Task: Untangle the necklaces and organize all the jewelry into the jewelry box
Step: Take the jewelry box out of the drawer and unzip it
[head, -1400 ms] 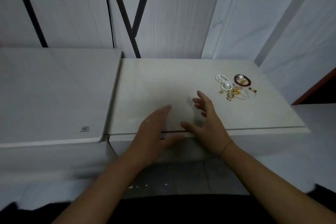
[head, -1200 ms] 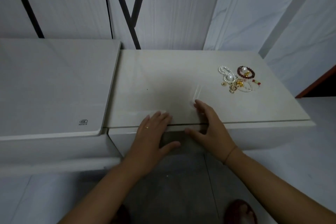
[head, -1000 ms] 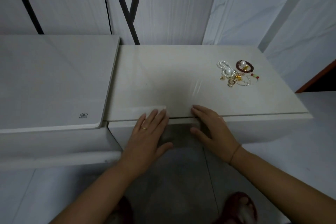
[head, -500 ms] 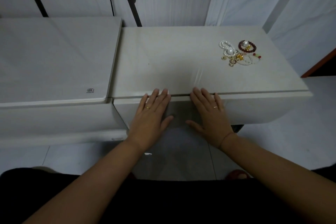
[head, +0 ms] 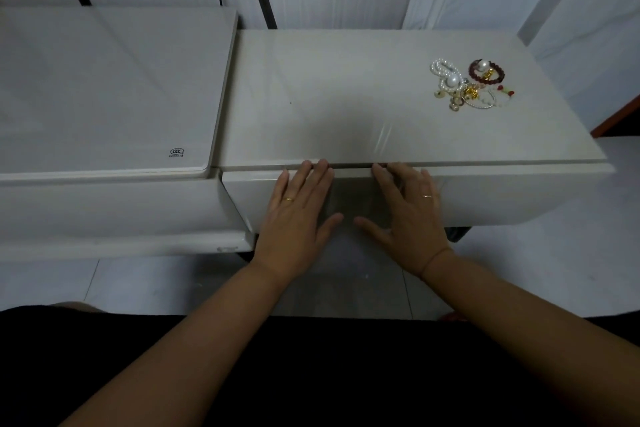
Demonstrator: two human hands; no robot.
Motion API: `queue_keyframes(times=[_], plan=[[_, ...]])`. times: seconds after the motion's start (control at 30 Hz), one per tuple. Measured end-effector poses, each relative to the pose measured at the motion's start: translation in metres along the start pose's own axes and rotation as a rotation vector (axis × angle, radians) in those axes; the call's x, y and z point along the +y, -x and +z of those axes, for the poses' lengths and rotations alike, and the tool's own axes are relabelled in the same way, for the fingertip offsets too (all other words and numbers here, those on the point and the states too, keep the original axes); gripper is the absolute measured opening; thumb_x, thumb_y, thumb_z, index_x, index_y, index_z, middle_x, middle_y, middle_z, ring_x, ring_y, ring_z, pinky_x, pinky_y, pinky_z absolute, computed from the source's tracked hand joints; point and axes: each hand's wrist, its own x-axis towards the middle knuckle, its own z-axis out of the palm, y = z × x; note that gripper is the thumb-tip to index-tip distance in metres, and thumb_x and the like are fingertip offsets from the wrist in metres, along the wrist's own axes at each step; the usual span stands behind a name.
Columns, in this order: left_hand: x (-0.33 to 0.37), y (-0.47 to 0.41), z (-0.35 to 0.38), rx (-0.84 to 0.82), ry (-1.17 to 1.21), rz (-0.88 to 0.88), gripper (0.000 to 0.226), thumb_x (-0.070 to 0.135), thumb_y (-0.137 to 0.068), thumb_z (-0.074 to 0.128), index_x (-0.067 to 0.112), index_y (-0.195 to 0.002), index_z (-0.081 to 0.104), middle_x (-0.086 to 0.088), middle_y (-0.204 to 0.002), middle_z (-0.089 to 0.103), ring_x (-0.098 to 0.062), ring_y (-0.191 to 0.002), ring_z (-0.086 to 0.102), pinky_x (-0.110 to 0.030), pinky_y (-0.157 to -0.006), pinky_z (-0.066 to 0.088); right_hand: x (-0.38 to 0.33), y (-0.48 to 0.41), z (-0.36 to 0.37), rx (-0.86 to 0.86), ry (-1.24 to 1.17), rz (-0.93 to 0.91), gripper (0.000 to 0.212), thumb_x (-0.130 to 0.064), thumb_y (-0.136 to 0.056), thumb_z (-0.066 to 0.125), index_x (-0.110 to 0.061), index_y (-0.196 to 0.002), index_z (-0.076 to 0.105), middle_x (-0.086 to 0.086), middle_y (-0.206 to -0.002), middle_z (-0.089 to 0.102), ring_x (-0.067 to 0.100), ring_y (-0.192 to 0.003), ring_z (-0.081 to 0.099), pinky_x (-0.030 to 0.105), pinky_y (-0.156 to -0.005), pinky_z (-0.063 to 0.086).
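left hand (head: 294, 215) flat on drawer front (head: 502, 198), fingers straight | right hand (head: 408, 215) likewise, fingers spread (fingertips at top seam) | jewelry pile (head: 467, 83) well apart

a "ccc" mark (head: 177, 151) on the left white top (head: 104, 87); smaller print beneath unreadable.

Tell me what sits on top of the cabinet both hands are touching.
A tangled jewelry pile lies near the cabinet top's right rear: a pearl strand, a dark red bead bracelet, gold pieces and a thin bangle. The pieces overlap, so anything beneath them is hidden.
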Motion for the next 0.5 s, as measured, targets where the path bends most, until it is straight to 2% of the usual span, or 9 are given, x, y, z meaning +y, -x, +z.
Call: queue_keyframes(times=[0.13, 0.27, 0.4, 0.5], plan=[[0.001, 0.003, -0.003, -0.006, 0.022, 0.003, 0.065, 0.051, -0.095, 0.032, 0.012, -0.148, 0.030, -0.004, -0.156, 0.026, -0.019, -0.145, 0.016, -0.038, -0.118, 0.004, -0.002, 0.000, -0.003, -0.021, 0.022, 0.001, 0.083, -0.069, -0.078, 0.041, -0.014, -0.141, 0.041, 0.006, -0.135, 0.030, 0.029, -0.125, 0.033, 0.054, -0.112, 0.017], [0.008, 0.009, -0.008, -0.005, 0.062, -0.021, 0.065, 0.052, -0.095, 0.033, 0.012, -0.145, 0.037, -0.005, -0.154, 0.032, -0.021, -0.143, 0.024, -0.038, -0.118, 0.008, -0.004, 0.005, -0.014, -0.067, 0.012, -0.005, 0.083, -0.066, -0.078, 0.045, -0.011, -0.140, 0.044, 0.008, -0.132, 0.033, 0.030, -0.119, 0.035, 0.059, -0.103, 0.036], [0.020, 0.033, -0.023, -0.026, 0.116, -0.027, 0.067, 0.058, -0.094, 0.026, 0.015, -0.143, 0.040, -0.002, -0.151, 0.038, -0.019, -0.140, 0.029, -0.035, -0.118, 0.010, -0.004, 0.033, -0.030, -0.130, -0.010, -0.064, 0.082, -0.067, -0.080, 0.044, -0.014, -0.142, 0.042, 0.012, -0.132, 0.039, 0.029, -0.119, 0.038, 0.054, -0.103, 0.035], [0.026, 0.043, -0.041, -0.070, 0.193, -0.025, 0.066, 0.062, -0.092, 0.023, 0.022, -0.141, 0.043, 0.004, -0.142, 0.044, -0.012, -0.130, 0.032, -0.030, -0.111, 0.018, -0.005, 0.048, -0.051, -0.166, -0.059, -0.101, 0.079, -0.073, -0.085, 0.033, -0.017, -0.139, 0.047, 0.009, -0.128, 0.043, 0.024, -0.116, 0.041, 0.045, -0.101, 0.032]])
